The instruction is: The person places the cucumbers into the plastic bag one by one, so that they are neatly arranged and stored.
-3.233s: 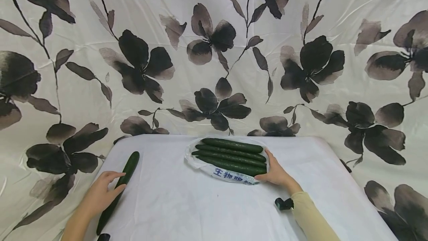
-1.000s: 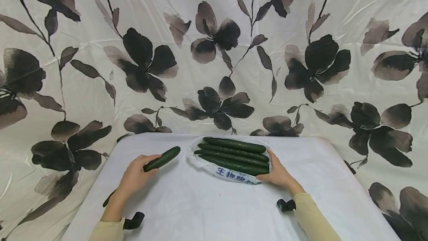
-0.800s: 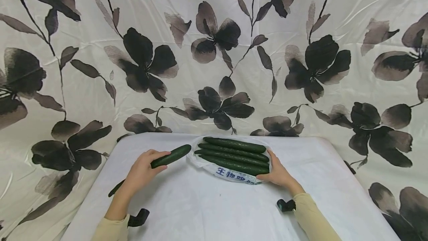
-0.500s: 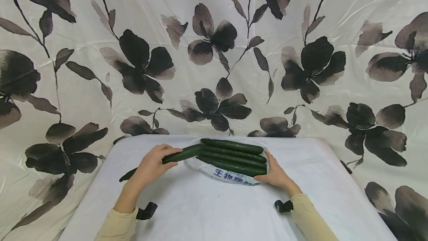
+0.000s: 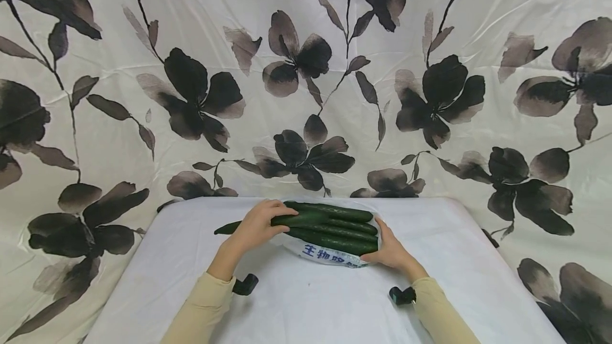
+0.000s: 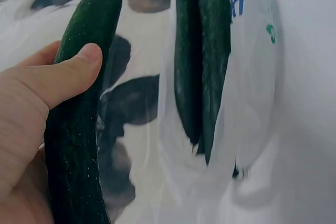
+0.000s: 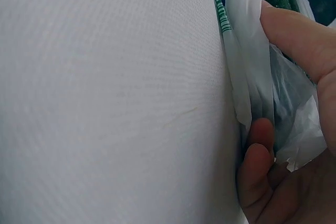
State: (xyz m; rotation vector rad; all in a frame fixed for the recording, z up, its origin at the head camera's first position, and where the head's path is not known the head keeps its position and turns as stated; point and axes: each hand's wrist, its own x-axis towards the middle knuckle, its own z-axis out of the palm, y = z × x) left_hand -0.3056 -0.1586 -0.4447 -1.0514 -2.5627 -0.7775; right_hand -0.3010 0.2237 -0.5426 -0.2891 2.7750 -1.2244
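My left hand [image 5: 255, 225] grips a long dark green cucumber [image 5: 302, 219], its thumb lying along the side in the left wrist view. The far end of this cucumber overlaps other cucumbers [image 5: 334, 241] that lie side by side in a white plastic bag [image 5: 330, 257] with blue lettering. Its thin tail sticks out left behind the hand. At the bag's right end, my right hand [image 5: 392, 248] holds the plastic between thumb and fingers. The right wrist view shows the bag's edge [image 7: 239, 51] caught there, fingertips against the outer side.
A white cloth covers the table [image 5: 315, 307]. Behind it hangs a pale curtain [image 5: 373, 147] printed with dark flowers. Black devices [image 5: 246, 284] are strapped at both wrists.
The cucumber lay at the table's left 3.2 seconds ago; my left hand has lifted it and carried it right, over the bag. My right hand has kept its place on the bag.
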